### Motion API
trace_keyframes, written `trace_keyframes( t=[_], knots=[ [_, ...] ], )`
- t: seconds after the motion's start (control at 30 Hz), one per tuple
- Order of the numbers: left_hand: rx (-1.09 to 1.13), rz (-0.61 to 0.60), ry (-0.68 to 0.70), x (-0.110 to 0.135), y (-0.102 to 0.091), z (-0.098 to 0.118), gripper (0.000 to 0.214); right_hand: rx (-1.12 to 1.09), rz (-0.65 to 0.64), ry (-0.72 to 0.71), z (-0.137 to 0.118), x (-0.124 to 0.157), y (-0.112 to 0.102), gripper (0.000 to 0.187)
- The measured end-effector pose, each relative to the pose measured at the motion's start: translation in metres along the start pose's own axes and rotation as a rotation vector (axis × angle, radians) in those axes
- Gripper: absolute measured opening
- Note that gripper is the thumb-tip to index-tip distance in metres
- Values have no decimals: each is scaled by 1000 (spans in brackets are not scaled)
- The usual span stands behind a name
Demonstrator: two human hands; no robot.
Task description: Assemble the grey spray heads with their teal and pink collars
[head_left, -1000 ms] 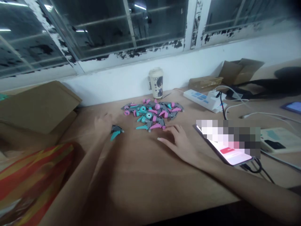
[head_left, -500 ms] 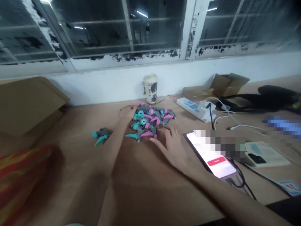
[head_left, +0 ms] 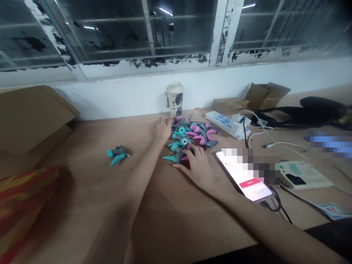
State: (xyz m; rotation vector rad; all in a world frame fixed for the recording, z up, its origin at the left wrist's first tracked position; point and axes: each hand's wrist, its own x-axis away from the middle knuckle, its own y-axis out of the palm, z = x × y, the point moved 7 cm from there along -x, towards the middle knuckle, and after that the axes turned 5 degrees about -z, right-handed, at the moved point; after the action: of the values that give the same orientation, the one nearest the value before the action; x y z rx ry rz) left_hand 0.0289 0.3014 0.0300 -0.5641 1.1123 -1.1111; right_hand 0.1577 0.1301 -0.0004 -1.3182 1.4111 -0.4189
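A heap of trigger spray heads point(head_left: 184, 141), grey with teal or pink nozzles and levers, lies on the table. My left hand point(head_left: 163, 129) rests against the left side of the heap, fingers extended; its fingertips are partly lost among the parts. At the near right edge, my right hand point(head_left: 200, 167) has thumb and fingers spread, the fingertips touching a teal-levered spray head point(head_left: 177, 157). Neither hand has a part lifted. One teal and grey spray head point(head_left: 119, 154) lies apart, left of my left forearm.
A paper coffee cup point(head_left: 175, 101) stands behind the heap. Right are a white power strip point(head_left: 224, 121), a lit phone point(head_left: 247, 178), cables and small cardboard boxes point(head_left: 266, 97). On the left are a large cardboard box point(head_left: 33, 117) and a red-yellow bag point(head_left: 24, 205).
The heap has shifted right, with my left hand moving right against its side. My right hand stays at its near edge, fingers now over the parts. The single spray head remains apart.
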Motion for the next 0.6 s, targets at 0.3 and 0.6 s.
trace_keyframes(
  t=[0.3, 0.6],
  knots=[
    [94, -186, 226, 102, -46, 15, 25, -6, 4, 9, 8, -6, -2, 59],
    [115, -321, 174, 161, -49, -9, 28, -33, 13, -116, -14, 1, -8, 57]
  ],
)
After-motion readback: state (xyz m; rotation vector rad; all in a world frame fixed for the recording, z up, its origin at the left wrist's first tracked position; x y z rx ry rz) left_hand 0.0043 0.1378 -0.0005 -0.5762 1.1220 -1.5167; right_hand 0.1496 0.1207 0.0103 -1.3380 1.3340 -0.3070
